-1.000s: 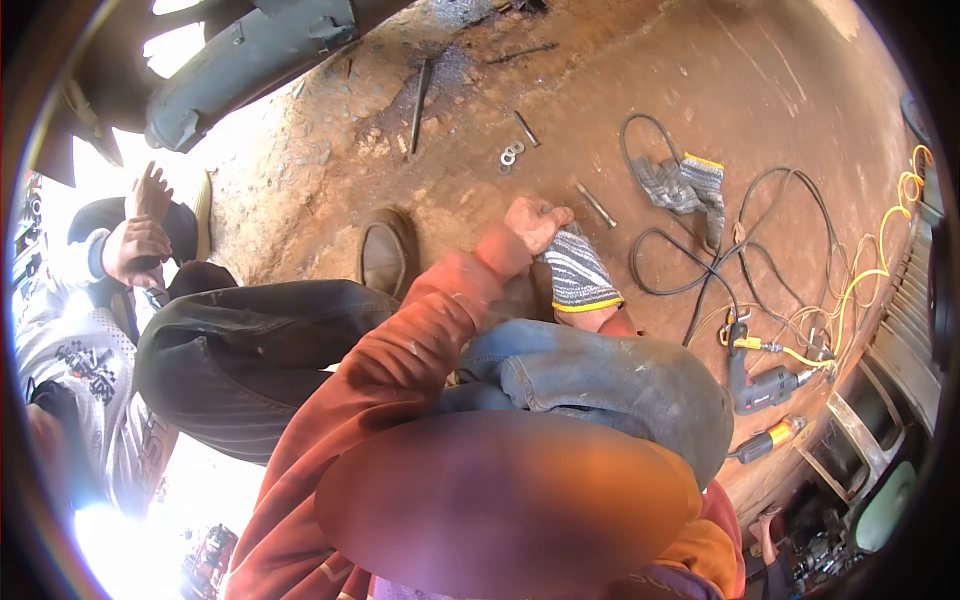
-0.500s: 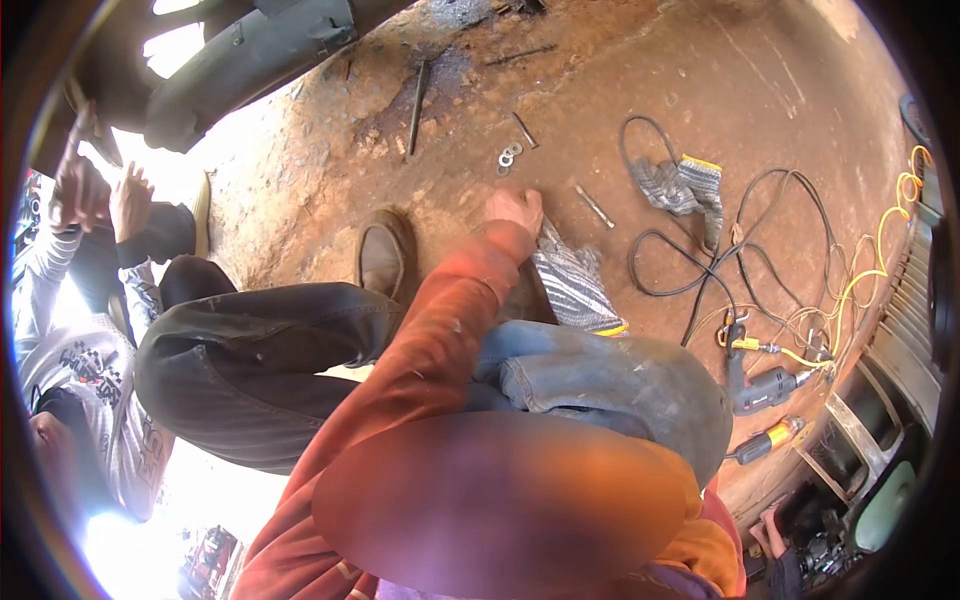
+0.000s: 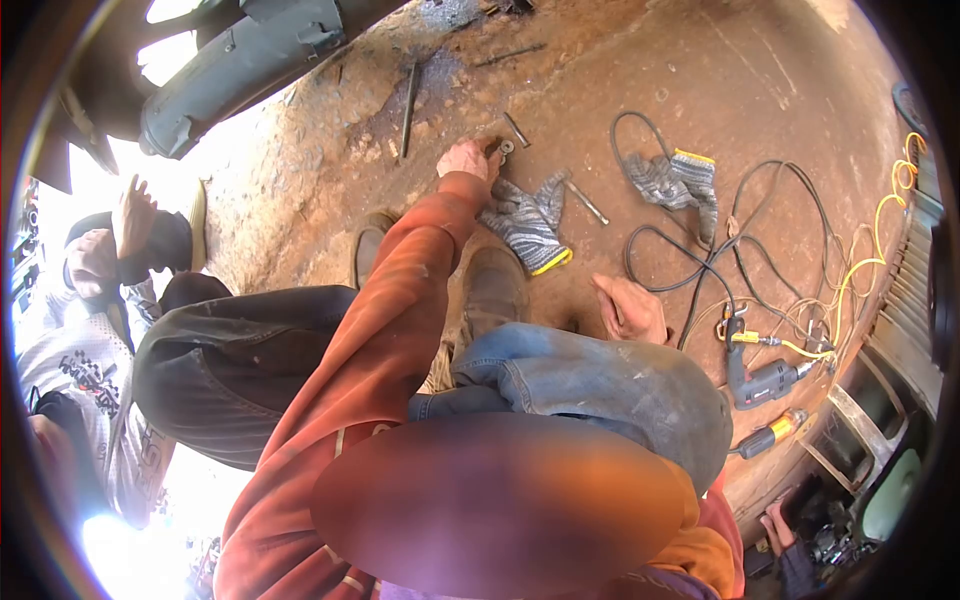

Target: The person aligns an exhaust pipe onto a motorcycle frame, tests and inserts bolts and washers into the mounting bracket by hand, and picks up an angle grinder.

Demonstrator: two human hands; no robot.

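Observation:
My left hand [image 3: 466, 161], in an orange sleeve, reaches to the ground with its fingers closed on some metal washers [image 3: 507, 148]; part of them shows past the fingertips. Just below that hand lies a grey striped work glove [image 3: 532, 228] with a yellow cuff. A bolt [image 3: 515, 129] rests above the washers, and a longer metal rod [image 3: 587, 202] lies right of the glove. My right hand [image 3: 632, 312] hovers over my right knee, fingers loosely bent and apart, with nothing in it. A second glove [image 3: 680, 187] lies crumpled farther right.
Black cable [image 3: 790, 235] coils on the right beside a yellow cord [image 3: 880, 235]. A drill [image 3: 768, 384] and a yellow-and-black power tool [image 3: 770, 436] lie near my right knee. A long dark rod [image 3: 410, 110] lies ahead. A dark metal part [image 3: 240, 65] overhangs upper left. Another person [image 3: 95, 360] sits at left.
My left hand has moved up and left from the glove to the washers. The glove lies farther up and left, uncovered. My right hand has come into view. The other person's raised hand has lowered.

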